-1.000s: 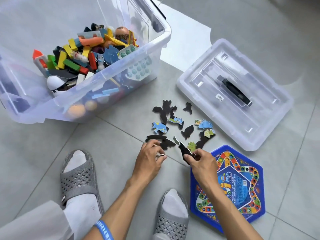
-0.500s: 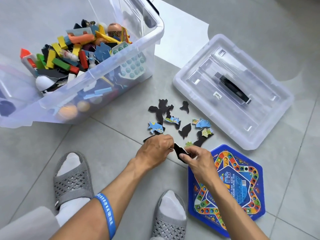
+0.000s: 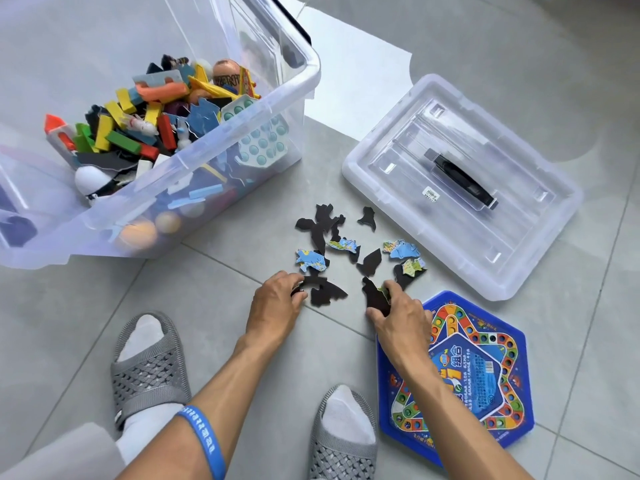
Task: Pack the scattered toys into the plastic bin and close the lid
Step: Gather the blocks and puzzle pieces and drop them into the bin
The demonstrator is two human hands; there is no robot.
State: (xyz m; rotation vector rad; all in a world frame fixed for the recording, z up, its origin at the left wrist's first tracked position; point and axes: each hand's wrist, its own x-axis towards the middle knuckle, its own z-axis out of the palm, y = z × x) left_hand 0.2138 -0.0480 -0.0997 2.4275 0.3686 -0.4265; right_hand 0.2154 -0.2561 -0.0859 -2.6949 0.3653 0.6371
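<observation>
The plastic bin (image 3: 194,174), already heaped with toys, is seen at the left of the floor; the left hand (image 3: 277,299) is curled on a dark puzzle piece (image 3: 323,289) at the near edge of the scatter; roughly ten flat pieces (image 3: 325,233) are counted; they are judged thin, light and bendable, best pinched at an edge; the right hand (image 3: 398,313) pinches another piece (image 3: 374,296); one lid (image 3: 460,188) and one hexagonal game board (image 3: 460,372) lie at the right.

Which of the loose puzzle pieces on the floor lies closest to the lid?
The blue map piece, printed side up, at the right edge of the scatter beside the clear lid; other pieces lie farther left.
</observation>
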